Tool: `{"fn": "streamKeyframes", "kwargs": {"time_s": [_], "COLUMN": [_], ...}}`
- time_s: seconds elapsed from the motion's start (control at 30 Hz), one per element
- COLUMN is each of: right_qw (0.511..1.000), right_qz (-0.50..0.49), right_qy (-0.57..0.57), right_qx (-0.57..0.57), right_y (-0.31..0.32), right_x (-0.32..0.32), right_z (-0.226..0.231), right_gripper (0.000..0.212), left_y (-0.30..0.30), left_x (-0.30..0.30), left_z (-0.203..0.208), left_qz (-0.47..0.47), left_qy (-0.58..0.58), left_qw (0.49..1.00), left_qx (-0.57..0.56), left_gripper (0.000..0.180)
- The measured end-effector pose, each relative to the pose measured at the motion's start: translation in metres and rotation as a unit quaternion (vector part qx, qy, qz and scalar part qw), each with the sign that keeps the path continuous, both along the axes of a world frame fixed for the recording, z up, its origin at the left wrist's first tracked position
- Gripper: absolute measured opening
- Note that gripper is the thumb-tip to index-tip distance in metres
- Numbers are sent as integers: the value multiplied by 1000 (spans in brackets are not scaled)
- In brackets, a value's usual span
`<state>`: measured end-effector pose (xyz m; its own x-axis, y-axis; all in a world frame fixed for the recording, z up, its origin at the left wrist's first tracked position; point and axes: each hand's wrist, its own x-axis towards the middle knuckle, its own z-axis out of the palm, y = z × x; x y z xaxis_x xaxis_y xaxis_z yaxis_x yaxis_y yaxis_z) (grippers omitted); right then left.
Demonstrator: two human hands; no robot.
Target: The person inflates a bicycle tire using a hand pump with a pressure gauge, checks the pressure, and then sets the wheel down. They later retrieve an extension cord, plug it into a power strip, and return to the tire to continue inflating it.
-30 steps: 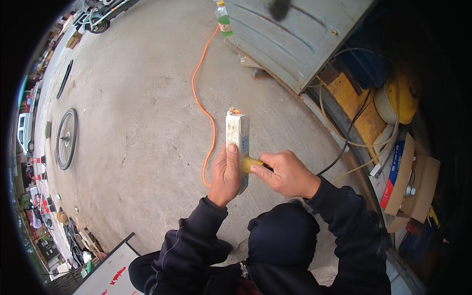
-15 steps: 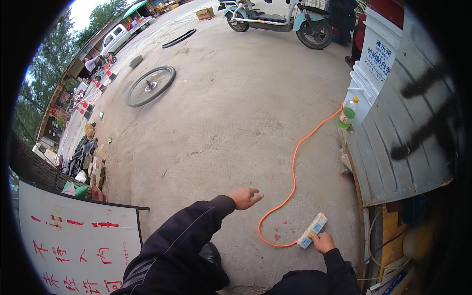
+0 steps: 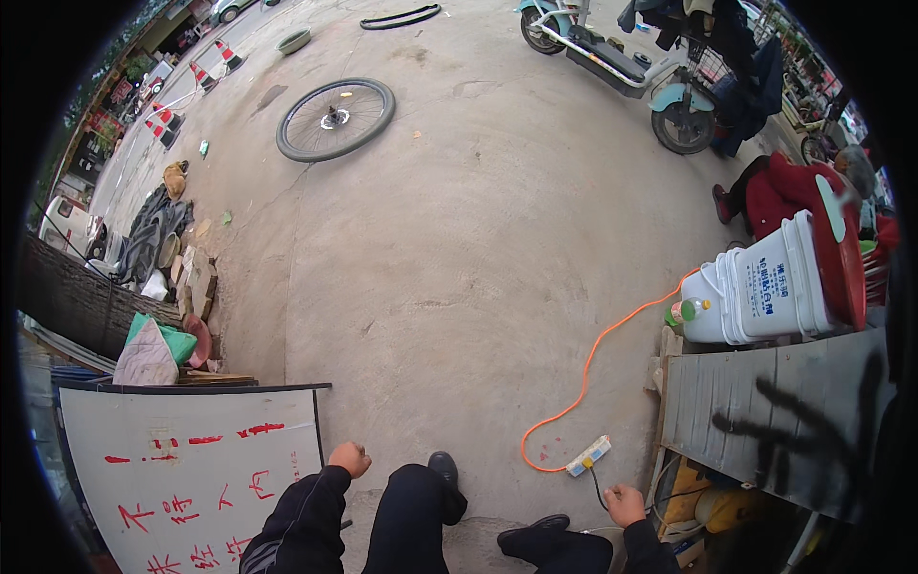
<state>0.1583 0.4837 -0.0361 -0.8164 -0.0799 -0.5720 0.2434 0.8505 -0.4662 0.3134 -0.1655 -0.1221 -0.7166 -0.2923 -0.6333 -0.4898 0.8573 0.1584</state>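
On the concrete ground lies a white and blue power strip (image 3: 588, 456). A yellow plug (image 3: 588, 463) sits in it, with a thin black cord (image 3: 598, 486) running down toward my right hand (image 3: 625, 503). That hand is closed, its fingers curled around the cord beside the metal-sided stand. From the strip's left end an orange cable (image 3: 585, 383) curves away to the white buckets. My left hand (image 3: 350, 459) hangs with fingers curled in and nothing visible in them, near the white signboard (image 3: 191, 402).
White buckets (image 3: 765, 287) and a green bottle (image 3: 684, 311) stand behind the metal-sided stand (image 3: 727, 383). Near them is a person in red (image 3: 779, 196). A bicycle wheel (image 3: 335, 120) lies farther off, an electric scooter (image 3: 622, 72) stands far right, and traffic cones (image 3: 203, 78) stand far left.
My right hand has let go of the yellow plug and moved off the strip with the cord. My left hand has drawn back left, its outstretched fingers now curled. The view has shifted.
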Motion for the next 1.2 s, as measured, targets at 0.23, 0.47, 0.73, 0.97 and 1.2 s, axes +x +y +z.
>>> {"fn": "streamKeyframes", "kwargs": {"time_s": [0.23,0.47,0.73,0.97,1.2], "right_qw": [993,986,972,990,983], "right_qz": [10,-15,88,-32,-14], "right_qy": [-115,-135,-212,-87,-44], "right_qx": [-37,-96,54,-107,-178], "right_y": [-148,-228,-288,-493,-709], "right_x": [-33,-82,-223,-499,-663], "right_z": [146,129,39,92,158], "right_gripper": [32,30,30,29,25], "left_y": [-7,-128,-310,-446,-655], "left_x": [121,-14,-272,-388,-462], "left_z": [172,255,299,270,130], "left_qz": [222,244,268,329,329], "left_qy": [-162,76,154,142,32], "left_qw": [959,967,950,931,944], "left_qx": [76,17,-44,-74,-17], "left_gripper": [41,36,35,30,71]}}
